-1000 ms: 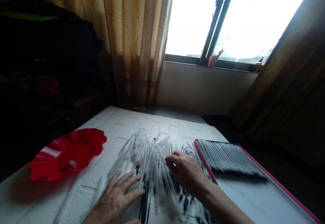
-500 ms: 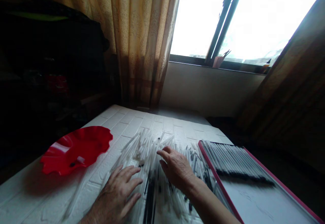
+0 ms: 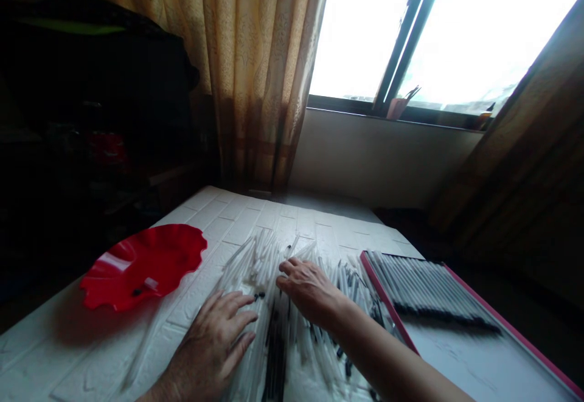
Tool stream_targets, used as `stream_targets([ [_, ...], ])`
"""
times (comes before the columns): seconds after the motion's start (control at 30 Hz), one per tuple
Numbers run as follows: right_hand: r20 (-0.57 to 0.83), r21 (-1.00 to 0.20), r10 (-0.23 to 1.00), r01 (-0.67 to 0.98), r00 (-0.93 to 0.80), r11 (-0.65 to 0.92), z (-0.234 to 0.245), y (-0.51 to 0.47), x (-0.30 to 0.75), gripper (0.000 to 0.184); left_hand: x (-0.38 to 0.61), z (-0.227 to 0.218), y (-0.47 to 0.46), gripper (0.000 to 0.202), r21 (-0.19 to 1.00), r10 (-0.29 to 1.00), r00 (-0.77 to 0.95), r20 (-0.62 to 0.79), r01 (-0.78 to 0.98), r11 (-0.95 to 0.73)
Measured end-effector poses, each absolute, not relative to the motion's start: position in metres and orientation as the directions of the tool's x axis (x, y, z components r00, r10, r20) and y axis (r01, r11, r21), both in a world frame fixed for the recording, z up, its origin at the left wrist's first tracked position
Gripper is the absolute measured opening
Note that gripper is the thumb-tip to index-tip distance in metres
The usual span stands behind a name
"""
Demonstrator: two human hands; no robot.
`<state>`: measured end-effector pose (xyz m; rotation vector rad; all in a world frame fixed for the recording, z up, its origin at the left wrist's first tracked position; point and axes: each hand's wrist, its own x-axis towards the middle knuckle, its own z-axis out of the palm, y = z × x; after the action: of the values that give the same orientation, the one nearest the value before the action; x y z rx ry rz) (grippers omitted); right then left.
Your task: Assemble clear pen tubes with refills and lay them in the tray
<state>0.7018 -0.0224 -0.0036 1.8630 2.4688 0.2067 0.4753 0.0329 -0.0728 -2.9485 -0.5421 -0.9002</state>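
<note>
A loose heap of clear pen tubes point(image 3: 260, 262) with black tips lies on the white brick-patterned tabletop point(image 3: 301, 219). My left hand point(image 3: 212, 344) rests flat on the near left side of the heap, fingers spread. My right hand point(image 3: 308, 286) reaches across the middle of the heap, palm down, fingers curled onto the tubes; whether it holds any is hidden. A neat row of assembled pens point(image 3: 424, 292) lies on a white board with a red edge point(image 3: 387, 308) at the right.
A red wavy-rimmed plastic dish point(image 3: 143, 265) with a small piece in it sits at the left. Behind the table hang a tan curtain point(image 3: 255, 67) and a bright window point(image 3: 456, 31). Dark furniture fills the left side; the table's right edge drops into shadow.
My right hand has slid left and farther into the heap. My left hand stayed flat on the tubes. The camera shifted, so the dish and board appear moved right.
</note>
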Motion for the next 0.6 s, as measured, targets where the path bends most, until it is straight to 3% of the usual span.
stream_targets([
  [0.2, 0.031, 0.192, 0.931, 0.916, -0.364, 0.352, -0.002, -0.021, 0.708, 0.015, 0.476, -0.071, 0.033, 0.025, 0.097, 0.329, 0.761, 0.559, 0.334, -0.938],
  [0.37, 0.101, 0.150, 0.940, 0.939, -0.327, 0.311, 0.000, -0.041, 0.710, 0.010, 0.477, -0.072, 0.032, 0.026, 0.102, 0.327, 0.737, 0.591, 0.333, -0.937],
  [0.5, 0.164, 0.000, 0.953, 0.966, -0.256, 0.259, -0.001, -0.068, 0.697, 0.010, 0.480, -0.068, 0.030, 0.030, 0.137, 0.321, 0.692, 0.647, 0.309, -0.941],
  [0.6, 0.209, -0.161, 0.955, 0.956, -0.212, 0.247, -0.007, -0.085, 0.687, 0.011, 0.484, -0.060, 0.023, 0.035, 0.264, 0.358, 0.654, 0.666, 0.243, -0.934],
])
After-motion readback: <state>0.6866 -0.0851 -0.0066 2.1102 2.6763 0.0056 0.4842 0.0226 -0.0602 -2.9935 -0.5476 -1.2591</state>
